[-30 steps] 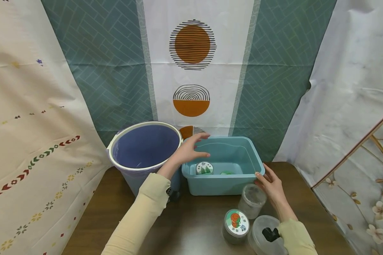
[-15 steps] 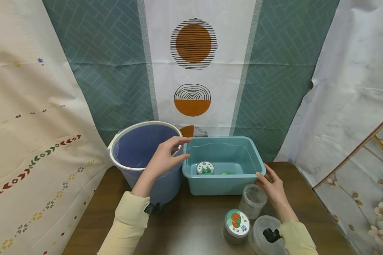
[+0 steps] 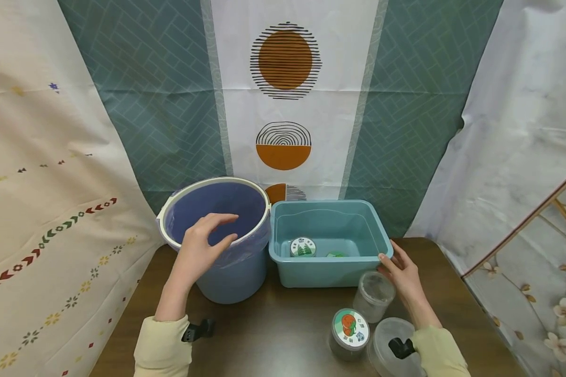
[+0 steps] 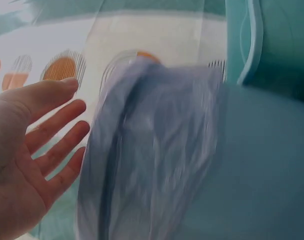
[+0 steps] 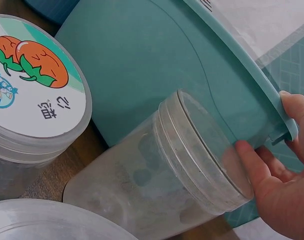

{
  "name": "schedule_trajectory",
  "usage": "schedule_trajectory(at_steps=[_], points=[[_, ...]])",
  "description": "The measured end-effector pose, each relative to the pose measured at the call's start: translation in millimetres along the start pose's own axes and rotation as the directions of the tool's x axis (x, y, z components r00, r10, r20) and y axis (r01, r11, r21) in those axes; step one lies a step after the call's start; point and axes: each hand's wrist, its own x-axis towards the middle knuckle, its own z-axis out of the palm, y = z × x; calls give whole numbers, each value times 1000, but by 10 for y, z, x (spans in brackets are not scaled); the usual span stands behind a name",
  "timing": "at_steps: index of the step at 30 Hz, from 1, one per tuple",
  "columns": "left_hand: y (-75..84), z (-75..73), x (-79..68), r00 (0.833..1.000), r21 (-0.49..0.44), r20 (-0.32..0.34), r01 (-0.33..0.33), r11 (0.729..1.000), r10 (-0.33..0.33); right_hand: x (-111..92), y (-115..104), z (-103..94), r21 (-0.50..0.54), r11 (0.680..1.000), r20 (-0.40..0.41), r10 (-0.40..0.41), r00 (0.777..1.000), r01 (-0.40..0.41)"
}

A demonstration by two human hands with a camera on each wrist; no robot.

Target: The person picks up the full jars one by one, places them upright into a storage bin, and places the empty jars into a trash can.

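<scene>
My left hand [image 3: 195,256] holds nothing; its fingers and thumb are spread in a loose C over the near rim of the blue bin [image 3: 231,283]. In the left wrist view this hand [image 4: 31,150] is beside the pale purple bag [image 4: 157,150] folded over the bin's outside. With thumb and fingers, my right hand [image 3: 403,275] grips the front right corner of the teal basin [image 3: 330,273]. Inside the basin sit a jar with a white and green lid [image 3: 303,247] and something green [image 3: 336,255], partly hidden by the front wall. A clear jar [image 5: 141,175] stands right below the right fingers.
A jar with a persimmon-printed lid [image 3: 349,335] stands on the brown table [image 3: 259,335], in front of the basin. Beside it is a wider translucent container [image 3: 389,340], partly under my right wrist. Patterned curtains [image 3: 415,131] hang close behind the bin and basin.
My left hand has moved left and toward me, from over the basin's left side to the bin's near rim. The right hand keeps its grip on the basin corner.
</scene>
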Motion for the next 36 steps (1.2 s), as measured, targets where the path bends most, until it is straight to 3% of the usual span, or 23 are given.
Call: schedule_trajectory(at_steps=[11,20,29,36], points=[[-284,-209,-255,993,96,-103,-41,995,51,4,-23,-7,-18,1000,4,17,1000,-17],[-493,-241,-414,983,57,-173,-57,997,66,4,-21,-6,-14,1000,3,11,1000,-10],[-591,-230,-524,962,19,-256,-98,995,100,3,-23,-10,-21,1000,-10,20,1000,-20],[-684,-166,-578,957,-33,-289,-49,998,38,-3,-27,-1,-40,999,-5,26,1000,-26]])
